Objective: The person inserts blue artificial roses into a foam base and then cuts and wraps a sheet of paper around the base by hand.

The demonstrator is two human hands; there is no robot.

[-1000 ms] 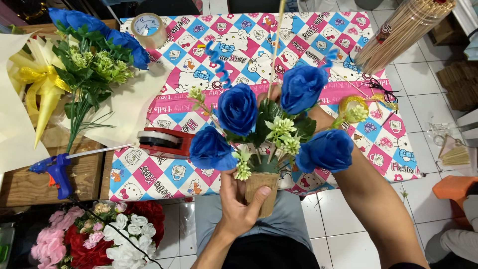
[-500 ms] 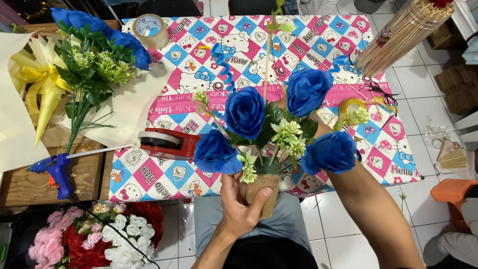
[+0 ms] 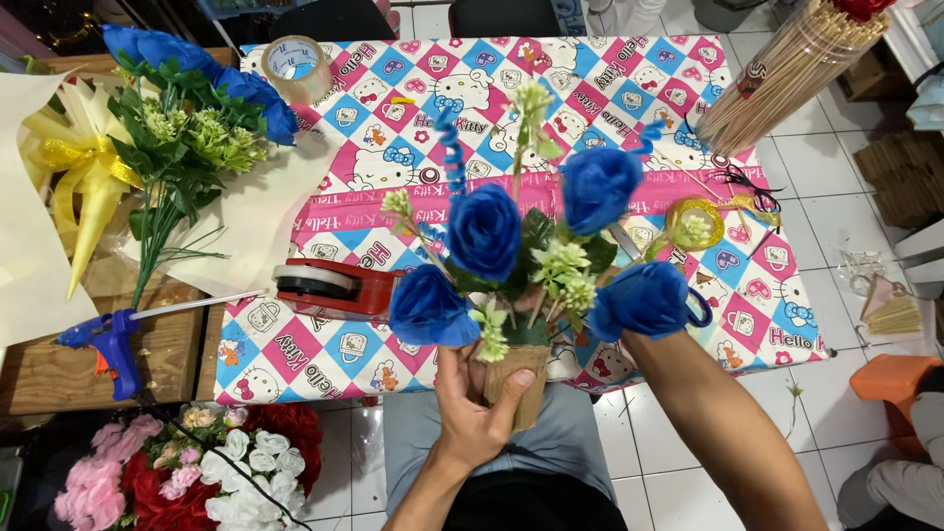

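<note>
White floor tiles surround a low table [image 3: 688, 118] covered with a pink and blue checked cartoon cloth, seen from above. Over the near edge of the table, the left hand [image 3: 470, 408] holds a small bouquet [image 3: 536, 261] of four blue cloth roses with green and pale filler sprigs; its grip is closed around the brown paper-wrapped base [image 3: 521, 379]. The right hand is hidden behind the rightmost rose, so only the forearm [image 3: 718, 423] shows and its grip cannot be told. A red tape dispenser [image 3: 329, 285] lies on the table just left of the bouquet, and a roll of clear tape [image 3: 293, 61] sits at the far left corner. Another bunch of blue flowers [image 3: 187, 108] rests on cream paper to the left. A blue glue gun [image 3: 108, 344] lies on a wooden board. Bamboo sticks [image 3: 787, 74] stand at the far right.
</note>
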